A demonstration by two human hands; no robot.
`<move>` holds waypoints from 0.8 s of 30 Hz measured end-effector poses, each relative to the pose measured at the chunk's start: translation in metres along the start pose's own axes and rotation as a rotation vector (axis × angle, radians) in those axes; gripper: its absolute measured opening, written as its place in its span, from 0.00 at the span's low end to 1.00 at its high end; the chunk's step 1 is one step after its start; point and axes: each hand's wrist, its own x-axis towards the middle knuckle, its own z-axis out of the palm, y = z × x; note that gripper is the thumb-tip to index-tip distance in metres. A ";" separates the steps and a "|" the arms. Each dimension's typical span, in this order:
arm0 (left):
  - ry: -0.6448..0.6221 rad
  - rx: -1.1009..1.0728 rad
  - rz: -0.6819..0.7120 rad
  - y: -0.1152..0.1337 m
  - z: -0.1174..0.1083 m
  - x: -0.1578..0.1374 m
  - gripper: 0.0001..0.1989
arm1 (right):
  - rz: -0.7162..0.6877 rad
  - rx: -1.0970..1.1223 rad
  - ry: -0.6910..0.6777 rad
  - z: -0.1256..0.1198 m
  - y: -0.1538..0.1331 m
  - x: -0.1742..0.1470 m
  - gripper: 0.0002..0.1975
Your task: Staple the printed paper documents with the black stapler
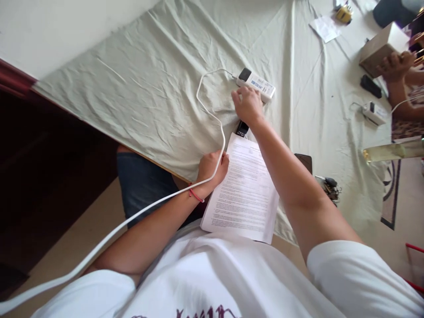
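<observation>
Against power strip (266, 88), right fingers (244, 91) curled, grip unclear; left fingers (225, 161) gripping papers (245, 190).

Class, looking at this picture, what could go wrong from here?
The white cable passes in front of the left hand; moving that hand might snag it and tug the white device by the right hand. The papers seem to overhang the table, so they could slip if the left hand lets go.

The sheets (243, 190) are matt paper, the white device (257, 83) seemingly plastic.
</observation>
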 end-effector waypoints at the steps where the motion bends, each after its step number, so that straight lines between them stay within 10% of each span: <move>1: 0.003 0.011 0.011 -0.001 0.000 -0.002 0.12 | 0.013 0.026 0.030 -0.008 0.001 -0.007 0.16; 6: 0.002 -0.045 0.140 -0.008 -0.001 -0.010 0.14 | -0.069 0.207 0.302 -0.048 0.023 -0.083 0.20; 14: 0.080 -0.409 0.180 -0.021 -0.004 -0.014 0.14 | 0.172 0.383 0.457 -0.071 0.074 -0.179 0.22; 24: 0.218 -0.614 0.048 -0.024 -0.008 -0.017 0.19 | 0.363 1.158 0.070 -0.054 0.061 -0.206 0.22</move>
